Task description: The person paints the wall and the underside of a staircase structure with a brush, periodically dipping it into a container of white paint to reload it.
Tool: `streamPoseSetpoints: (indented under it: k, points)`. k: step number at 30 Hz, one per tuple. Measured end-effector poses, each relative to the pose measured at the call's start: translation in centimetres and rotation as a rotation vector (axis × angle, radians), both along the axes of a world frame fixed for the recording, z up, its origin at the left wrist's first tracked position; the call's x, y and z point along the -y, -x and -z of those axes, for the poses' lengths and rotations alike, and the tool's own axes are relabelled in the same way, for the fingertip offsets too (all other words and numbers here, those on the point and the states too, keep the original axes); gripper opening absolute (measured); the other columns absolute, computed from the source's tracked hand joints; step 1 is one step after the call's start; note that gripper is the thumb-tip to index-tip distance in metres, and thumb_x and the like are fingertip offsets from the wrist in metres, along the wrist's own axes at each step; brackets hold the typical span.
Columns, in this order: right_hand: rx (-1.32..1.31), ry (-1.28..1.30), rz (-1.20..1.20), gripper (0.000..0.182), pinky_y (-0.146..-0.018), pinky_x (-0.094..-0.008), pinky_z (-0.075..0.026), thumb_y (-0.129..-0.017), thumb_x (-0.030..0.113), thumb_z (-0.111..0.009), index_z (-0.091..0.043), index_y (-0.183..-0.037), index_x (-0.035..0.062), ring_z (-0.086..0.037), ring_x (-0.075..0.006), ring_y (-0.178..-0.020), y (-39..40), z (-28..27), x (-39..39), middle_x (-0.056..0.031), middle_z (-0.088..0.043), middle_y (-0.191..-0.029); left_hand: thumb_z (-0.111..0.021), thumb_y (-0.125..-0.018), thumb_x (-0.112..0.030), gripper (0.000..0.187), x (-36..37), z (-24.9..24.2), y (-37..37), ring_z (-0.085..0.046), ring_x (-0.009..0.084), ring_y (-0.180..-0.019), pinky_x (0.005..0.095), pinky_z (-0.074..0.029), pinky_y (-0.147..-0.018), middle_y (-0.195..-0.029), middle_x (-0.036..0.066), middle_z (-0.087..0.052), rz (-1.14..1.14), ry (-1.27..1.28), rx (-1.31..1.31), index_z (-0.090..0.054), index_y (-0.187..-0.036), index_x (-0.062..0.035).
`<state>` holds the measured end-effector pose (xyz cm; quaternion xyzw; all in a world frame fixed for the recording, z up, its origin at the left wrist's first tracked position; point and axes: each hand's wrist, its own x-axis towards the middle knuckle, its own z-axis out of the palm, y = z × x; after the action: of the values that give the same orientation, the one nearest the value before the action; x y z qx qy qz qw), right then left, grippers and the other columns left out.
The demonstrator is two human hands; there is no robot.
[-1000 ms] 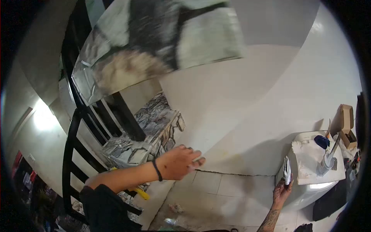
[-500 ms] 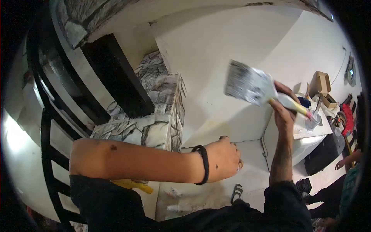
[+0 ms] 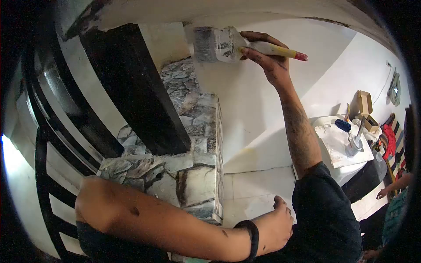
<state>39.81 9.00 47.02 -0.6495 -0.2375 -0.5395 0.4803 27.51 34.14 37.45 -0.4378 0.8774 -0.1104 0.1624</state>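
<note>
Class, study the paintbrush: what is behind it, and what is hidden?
The pale wall shows behind the paintbrush, around its edges; whatever lies directly behind its bristles and the right hand is covered.

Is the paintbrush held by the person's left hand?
No, the right hand grips the paintbrush, and the left hand is apart from it, lower in the view.

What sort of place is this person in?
Probably a work area indoors, perhaps beside a staircase: there are black railings, a stone-patterned ledge, and a wide paintbrush in the right hand.
</note>
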Motion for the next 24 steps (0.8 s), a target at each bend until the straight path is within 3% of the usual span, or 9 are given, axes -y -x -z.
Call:
streamPoseSetpoints:
  k: [3, 4, 13, 22, 24]
  points:
    - [0.018, 0.007, 0.09, 0.039, -0.081, -0.0308, -0.057, -0.078, 0.009, -0.077, -0.065, -0.113, -0.0049, -0.068, -0.0191, -0.087, -1.1, -0.4, -0.3, -0.0145, -0.069, -0.104, -0.046, -0.091, -0.027, 0.039, -0.1, -0.2, 0.1, -0.059, 0.0349, -0.095, 0.0605, -0.044, -0.088, -0.1, 0.019, -0.063, 0.005, -0.003, 0.012, -0.063, -0.112, -0.0003]
    - [0.04, 0.023, 0.002, 0.041, -0.082, -0.0306, -0.057, -0.077, 0.01, -0.078, -0.066, -0.113, -0.0042, -0.068, -0.0183, -0.087, -1.4, -0.6, -0.2, -0.0133, -0.07, -0.103, -0.046, -0.091, -0.027, 0.039, -0.1, -0.1, 0.1, -0.059, 0.0348, -0.094, 0.0604, -0.044, -0.088, -0.101, 0.019, -0.063, 0.006, 0.004, 0.015, -0.063, -0.113, -0.0001]
    - [0.002, 0.009, 0.067, 0.04, -0.086, -0.0287, -0.053, -0.077, 0.01, -0.079, -0.067, -0.113, -0.0023, -0.066, -0.0159, -0.092, -2.1, -1.5, 0.0, -0.0102, -0.07, -0.103, -0.046, -0.092, -0.027, 0.04, 0.0, 0.3, 0.6, -0.06, 0.0361, -0.095, 0.0606, -0.044, -0.088, -0.104, 0.02, -0.064, 0.013, -0.049, 0.098, -0.063, -0.116, 0.0005]
    - [-0.017, -0.016, 0.032, 0.04, -0.088, -0.0286, -0.051, -0.076, 0.011, -0.079, -0.067, -0.112, -0.0022, -0.066, -0.0166, -0.094, -2.2, -2.0, 0.3, -0.0104, -0.069, -0.106, -0.045, -0.093, -0.026, 0.04, -0.6, 0.3, 0.3, -0.06, 0.0374, -0.1, 0.0617, -0.044, -0.088, -0.108, 0.02, -0.063, -0.007, -0.018, 0.059, -0.06, -0.121, -0.0017]
    - [-0.013, 0.019, 0.118, 0.04, -0.088, -0.0285, -0.052, -0.076, 0.011, -0.079, -0.067, -0.112, -0.0015, -0.066, -0.0165, -0.093, -1.9, -2.0, 0.3, -0.0101, -0.069, -0.107, -0.045, -0.093, -0.027, 0.041, -0.6, 0.7, 0.3, -0.06, 0.0375, -0.1, 0.0619, -0.043, -0.088, -0.109, 0.02, -0.063, -0.026, -0.02, 0.053, -0.06, -0.122, -0.0017]
